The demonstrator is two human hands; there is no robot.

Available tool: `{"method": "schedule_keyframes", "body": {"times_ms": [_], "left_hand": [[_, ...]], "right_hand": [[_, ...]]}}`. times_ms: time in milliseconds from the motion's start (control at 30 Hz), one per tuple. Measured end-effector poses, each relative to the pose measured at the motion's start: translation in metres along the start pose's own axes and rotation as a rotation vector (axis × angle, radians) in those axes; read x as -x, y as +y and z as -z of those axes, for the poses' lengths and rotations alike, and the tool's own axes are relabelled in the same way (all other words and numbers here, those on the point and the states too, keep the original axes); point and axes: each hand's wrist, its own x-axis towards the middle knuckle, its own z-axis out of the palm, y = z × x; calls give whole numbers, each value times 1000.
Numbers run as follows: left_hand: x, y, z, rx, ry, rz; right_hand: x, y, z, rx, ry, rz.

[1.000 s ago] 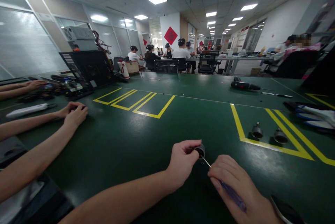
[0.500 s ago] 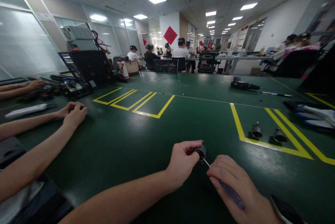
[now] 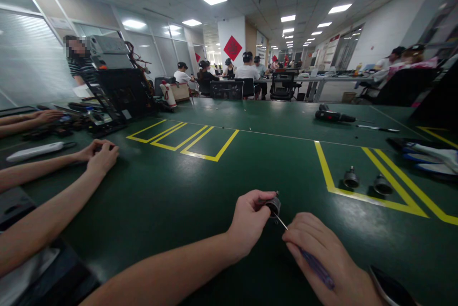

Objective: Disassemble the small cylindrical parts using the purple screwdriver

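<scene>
My left hand (image 3: 248, 222) pinches a small dark-grey metal cup-shaped part (image 3: 273, 205), its open mouth turned toward me. In my right hand (image 3: 327, 253) is a screwdriver (image 3: 317, 268) with a translucent purple handle, the fingers wrapped round it. Its thin shaft runs up to the left and the tip goes into the part's mouth; the very tip is hidden. Two similar metal parts stand on the table inside yellow tape at the right: one with a stud on top (image 3: 351, 178), the other (image 3: 382, 184) beside it.
A power drill (image 3: 334, 114) and a pen-like rod (image 3: 377, 129) lie at the far right of the green table (image 3: 171, 201). Tools with blue and white parts (image 3: 432, 158) sit at the right edge. A co-worker's hands (image 3: 102, 155) are at the left, near a computer case (image 3: 123, 89).
The metal part has tilted slightly in my left hand, showing more of its mouth. My right hand has hardly moved. A person has appeared behind the computer case at the left.
</scene>
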Motion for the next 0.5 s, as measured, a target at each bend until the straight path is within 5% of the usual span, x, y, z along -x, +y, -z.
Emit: {"method": "schedule_keyframes", "body": {"times_ms": [500], "left_hand": [[-1,-1,1,-2,-24,47]], "right_hand": [[7,1,3,-35,142,58]]}}
